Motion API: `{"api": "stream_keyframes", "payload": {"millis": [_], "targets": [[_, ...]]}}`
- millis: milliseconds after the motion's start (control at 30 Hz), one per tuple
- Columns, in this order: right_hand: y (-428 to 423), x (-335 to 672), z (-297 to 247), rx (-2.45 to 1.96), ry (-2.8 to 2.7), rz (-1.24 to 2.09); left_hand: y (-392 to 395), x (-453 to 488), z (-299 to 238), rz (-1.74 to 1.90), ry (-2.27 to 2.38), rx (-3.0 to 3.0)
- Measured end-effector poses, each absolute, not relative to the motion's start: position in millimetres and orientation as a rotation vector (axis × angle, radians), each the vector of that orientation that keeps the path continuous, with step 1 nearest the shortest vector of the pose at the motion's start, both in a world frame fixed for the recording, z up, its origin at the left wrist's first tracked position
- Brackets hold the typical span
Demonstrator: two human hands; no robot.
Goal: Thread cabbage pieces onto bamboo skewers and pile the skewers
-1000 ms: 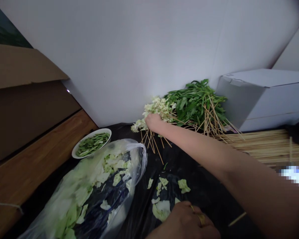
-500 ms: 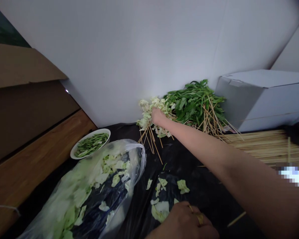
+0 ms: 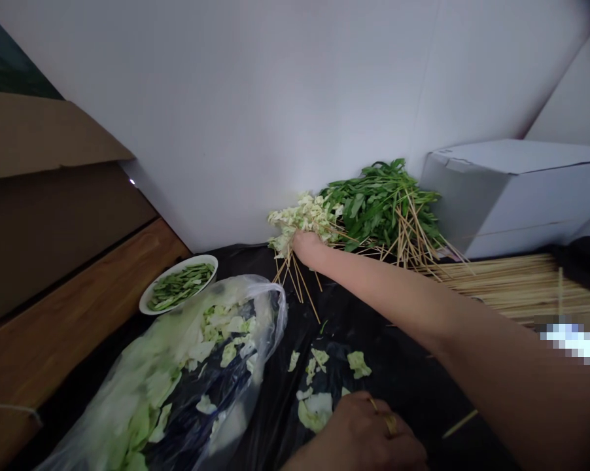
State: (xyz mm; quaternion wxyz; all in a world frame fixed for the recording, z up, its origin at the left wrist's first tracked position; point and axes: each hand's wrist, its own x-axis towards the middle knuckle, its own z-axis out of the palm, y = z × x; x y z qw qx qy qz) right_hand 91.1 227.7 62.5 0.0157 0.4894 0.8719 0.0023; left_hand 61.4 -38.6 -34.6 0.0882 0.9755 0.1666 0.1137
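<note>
My right hand (image 3: 307, 248) reaches far forward to a heap of pale cabbage pieces on skewers (image 3: 311, 212) against the wall. Its fingers are curled in at the near side of the heap, beside several bare stick ends (image 3: 299, 281) fanning toward me; what they grip, if anything, is hidden. At the bottom edge my left hand (image 3: 361, 432), with gold-coloured rings, is bent with its fingertips out of sight. Beside it on the black plastic sheet (image 3: 275, 425) lie loose cabbage pieces (image 3: 315, 411). Left of that, a clear plastic bag (image 3: 142, 386) holds more torn cabbage.
Leafy greens on skewers (image 3: 373, 203) lie right of the cabbage heap. Bare bamboo sticks (image 3: 505, 284) are spread before a white box (image 3: 535, 196). At left stand a white bowl (image 3: 145, 301) with cut green vegetable pieces and a cardboard box (image 3: 40, 229).
My right hand has drawn back slightly toward me and left, from among the cabbage to its near edge. My left hand has barely moved. The view has shifted slightly.
</note>
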Motion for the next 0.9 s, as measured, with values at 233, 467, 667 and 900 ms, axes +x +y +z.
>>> {"api": "stream_keyframes", "payload": {"millis": [233,467,667,900], "targets": [[208.5,96.2,74.1,1.502,2.573,0.203,-40.3,59.8,-18.1,0.352,0.502,2.872],[178.0,125.0,88.5,1.355,2.748,0.389,-40.3,61.9,-25.8,0.416,0.519,2.867],[141.9,188.9,95.3,1.211,2.953,0.543,-41.0,63.9,-40.4,0.562,0.54,2.858],[86.5,283.1,71.7,1.268,2.778,0.109,-44.6,63.5,-32.7,0.619,0.542,2.806]]}}
